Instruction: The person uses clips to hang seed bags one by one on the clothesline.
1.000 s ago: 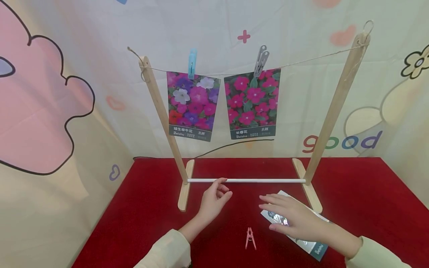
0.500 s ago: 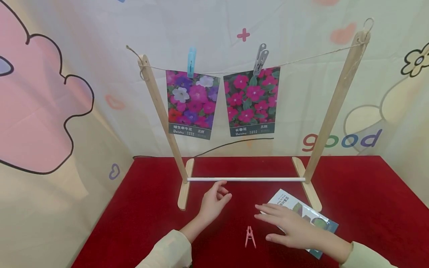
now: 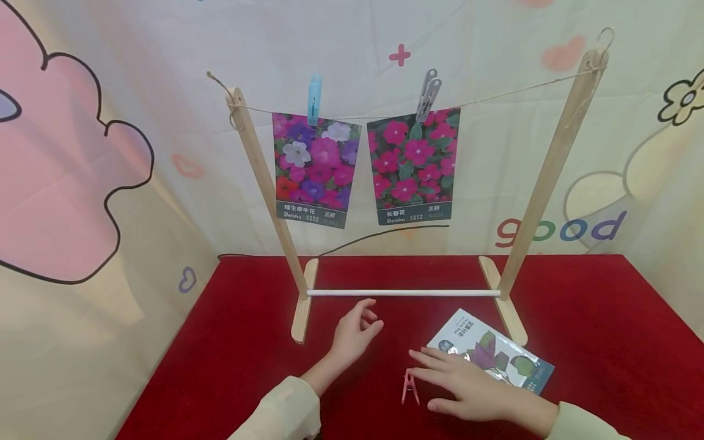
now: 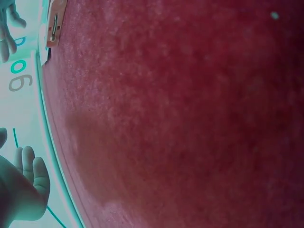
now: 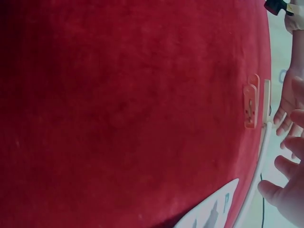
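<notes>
My right hand (image 3: 464, 385) hovers with its fingers spread, its fingertips by the top of a small pink clothespin (image 3: 409, 390). I cannot tell from the head view whether they touch; the right wrist view shows the clothespin (image 5: 250, 107) apart from the fingers. Partly beneath that hand lies a white seed packet (image 3: 489, 348) with green and purple leaves, its lower part hidden. My left hand (image 3: 354, 335) hangs loosely curled and holds nothing, in front of the white rod (image 3: 401, 293).
A wooden stand with a left post (image 3: 264, 177) and a right post (image 3: 555, 153) carries a string (image 3: 511, 91). Two flower packets hang from it, one under a blue clothespin (image 3: 314, 101), one under a grey clothespin (image 3: 428, 98). Red cloth (image 3: 220, 366) covers the table.
My right hand has moved left and toward me, off the seed packet and over to the pink clothespin, so more of the packet shows. The left hand has shifted slightly back from the rod.
</notes>
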A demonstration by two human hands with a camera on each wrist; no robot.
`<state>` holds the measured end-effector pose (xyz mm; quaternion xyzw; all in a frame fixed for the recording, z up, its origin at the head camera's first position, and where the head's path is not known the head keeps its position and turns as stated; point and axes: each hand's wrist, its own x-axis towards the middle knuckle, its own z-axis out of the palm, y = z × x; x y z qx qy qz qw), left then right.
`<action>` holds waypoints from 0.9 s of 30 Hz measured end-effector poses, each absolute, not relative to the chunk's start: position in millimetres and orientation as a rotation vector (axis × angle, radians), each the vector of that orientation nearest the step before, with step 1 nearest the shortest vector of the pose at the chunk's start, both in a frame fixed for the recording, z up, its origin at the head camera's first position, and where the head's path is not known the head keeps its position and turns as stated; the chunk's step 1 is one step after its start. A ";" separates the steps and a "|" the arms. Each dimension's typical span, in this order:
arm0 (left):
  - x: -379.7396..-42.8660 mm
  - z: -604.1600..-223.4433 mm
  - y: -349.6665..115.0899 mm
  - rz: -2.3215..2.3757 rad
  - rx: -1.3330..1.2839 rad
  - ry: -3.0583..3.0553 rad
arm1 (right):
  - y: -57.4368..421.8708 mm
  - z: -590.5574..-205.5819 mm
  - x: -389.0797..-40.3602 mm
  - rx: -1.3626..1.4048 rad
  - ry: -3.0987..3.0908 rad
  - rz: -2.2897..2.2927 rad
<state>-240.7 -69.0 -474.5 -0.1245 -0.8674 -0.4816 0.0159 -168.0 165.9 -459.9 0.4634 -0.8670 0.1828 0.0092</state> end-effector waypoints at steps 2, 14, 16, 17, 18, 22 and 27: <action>-241.2 -476.6 -68.0 -1.480 -0.391 -2.709 | 164.6 -462.6 -167.9 1.471 -2.711 0.553; -238.9 -482.4 -62.6 -1.397 -0.435 -2.735 | 159.5 -475.0 -170.5 1.531 -2.610 0.405; -238.4 -483.3 -61.6 -1.371 -0.451 -2.739 | 158.2 -477.3 -171.4 1.534 -2.608 0.405; -238.5 -484.3 -61.1 -1.352 -0.462 -2.740 | 157.3 -478.4 -171.8 1.536 -2.602 0.404; -238.5 -485.2 -60.6 -1.332 -0.474 -2.740 | 156.4 -479.4 -172.1 1.538 -2.598 0.401; -238.7 -490.3 -58.0 -1.236 -0.531 -2.747 | 152.0 -483.3 -172.9 1.548 -2.610 0.393; -238.7 -492.8 -52.7 -1.101 -0.594 -2.775 | 147.5 -485.5 -172.3 1.573 -2.607 0.385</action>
